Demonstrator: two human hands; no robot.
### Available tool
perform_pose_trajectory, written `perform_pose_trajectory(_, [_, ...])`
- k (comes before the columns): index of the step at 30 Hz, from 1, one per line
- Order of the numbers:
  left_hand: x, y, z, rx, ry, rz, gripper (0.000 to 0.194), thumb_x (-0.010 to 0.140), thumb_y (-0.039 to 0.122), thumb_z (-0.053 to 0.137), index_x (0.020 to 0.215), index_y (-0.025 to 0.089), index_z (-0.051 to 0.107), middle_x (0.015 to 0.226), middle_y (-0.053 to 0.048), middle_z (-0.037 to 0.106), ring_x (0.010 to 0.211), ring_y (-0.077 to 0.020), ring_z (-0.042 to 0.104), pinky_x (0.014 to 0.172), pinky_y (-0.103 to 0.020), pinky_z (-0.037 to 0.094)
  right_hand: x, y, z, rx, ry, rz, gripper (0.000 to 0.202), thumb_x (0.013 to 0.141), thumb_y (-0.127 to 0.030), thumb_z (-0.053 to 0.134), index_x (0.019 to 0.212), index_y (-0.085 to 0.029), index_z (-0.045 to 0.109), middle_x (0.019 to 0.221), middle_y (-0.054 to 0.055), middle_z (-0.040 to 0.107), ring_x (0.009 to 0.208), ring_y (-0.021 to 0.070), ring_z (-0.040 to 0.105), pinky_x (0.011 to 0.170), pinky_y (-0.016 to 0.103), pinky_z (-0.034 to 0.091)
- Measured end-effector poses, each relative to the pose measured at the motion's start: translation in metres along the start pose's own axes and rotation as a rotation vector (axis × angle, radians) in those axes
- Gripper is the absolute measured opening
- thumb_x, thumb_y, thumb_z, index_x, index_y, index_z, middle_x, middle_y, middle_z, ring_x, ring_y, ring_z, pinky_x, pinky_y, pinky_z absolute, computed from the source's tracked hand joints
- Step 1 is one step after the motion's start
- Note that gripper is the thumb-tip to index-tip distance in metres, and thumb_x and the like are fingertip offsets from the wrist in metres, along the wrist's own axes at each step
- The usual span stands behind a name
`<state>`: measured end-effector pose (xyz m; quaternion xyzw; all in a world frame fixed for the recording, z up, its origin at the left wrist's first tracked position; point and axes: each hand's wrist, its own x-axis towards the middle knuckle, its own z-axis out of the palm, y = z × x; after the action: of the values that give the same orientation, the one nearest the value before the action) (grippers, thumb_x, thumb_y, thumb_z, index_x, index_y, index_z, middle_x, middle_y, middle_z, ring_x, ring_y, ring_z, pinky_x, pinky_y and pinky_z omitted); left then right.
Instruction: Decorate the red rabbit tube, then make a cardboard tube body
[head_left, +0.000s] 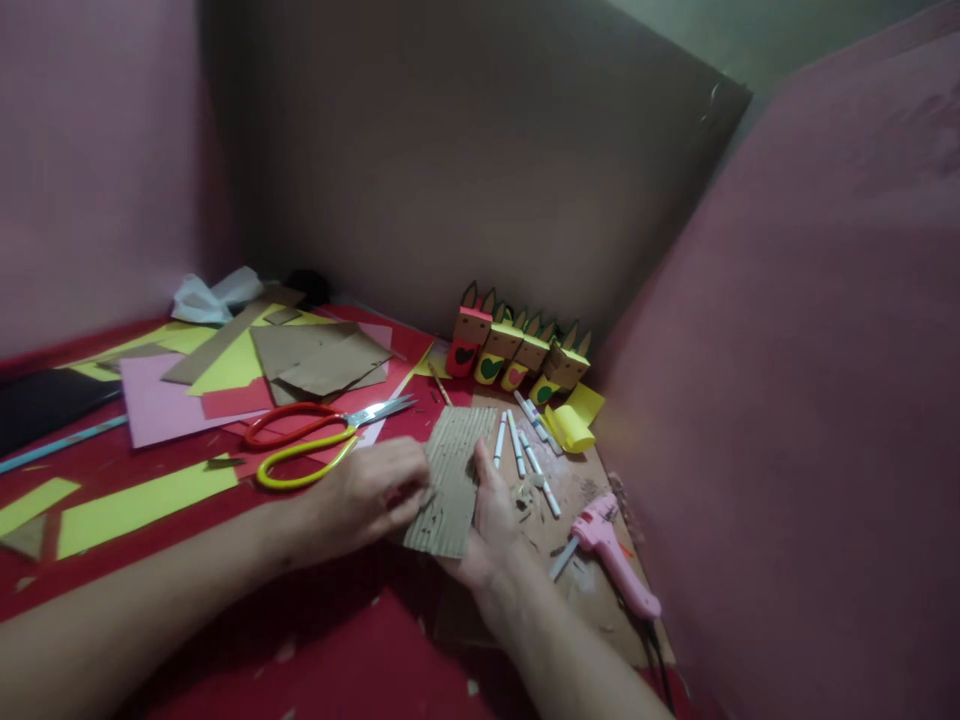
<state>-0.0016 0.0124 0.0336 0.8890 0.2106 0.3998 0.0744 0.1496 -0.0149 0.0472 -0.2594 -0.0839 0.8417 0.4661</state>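
A piece of corrugated cardboard (450, 485) with ridged lines showing is held up above the red table surface. My right hand (493, 510) grips its right edge and lower side, the thumb lying along the ridged face. At the left edge of the cardboard is my left hand (386, 490), its fingers curled and pinched together against the surface; whether a torn strip is between them is too small to tell. Scissors (322, 440) with one red and one yellow handle lie just beyond my left hand, blades pointing right.
Small cardboard animal figures (517, 350) stand by the back wall. Markers (516, 443), a yellow paper roll (574, 425) and a pink glue gun (611, 550) lie on a cardboard sheet (630, 640) at right. Coloured paper (150, 505) and cardboard scraps (319, 355) cover the left.
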Motion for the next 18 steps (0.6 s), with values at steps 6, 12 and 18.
perform_pose_trajectory(6, [0.007,-0.002,-0.021,-0.199,0.014,-0.434,0.013,0.085,0.022,0.053,0.073,0.016,0.056,0.069,0.000,0.061,0.059,-0.0106,0.056,0.055,-0.021,0.045,0.002,-0.005,-0.005,-0.060,-0.023,-0.006,0.065,0.091,-0.064,0.021,0.088,-0.014,0.063,0.071,0.010,0.070,0.085,0.0267,0.068,0.082,0.052,0.054])
perform_pose_trajectory(12, [0.007,0.008,-0.020,-0.165,-0.122,-0.163,0.017,0.083,0.011,0.048,0.085,0.016,0.063,0.079,-0.004,0.064,0.072,-0.0139,0.058,0.064,-0.025,0.047,0.003,-0.005,-0.008,-0.092,-0.027,-0.051,0.058,0.094,-0.056,0.022,0.094,-0.016,0.064,0.078,0.009,0.072,0.086,0.0254,0.068,0.081,0.048,0.055])
perform_pose_trajectory(18, [0.005,0.013,-0.016,-0.034,-0.199,-0.009,0.012,0.088,0.018,0.054,0.091,0.016,0.065,0.084,-0.006,0.063,0.078,-0.0168,0.057,0.071,-0.028,0.044,0.003,-0.006,-0.006,-0.061,0.001,-0.101,0.056,0.095,-0.054,0.025,0.090,-0.016,0.065,0.071,0.007,0.071,0.079,0.0237,0.069,0.076,0.043,0.056])
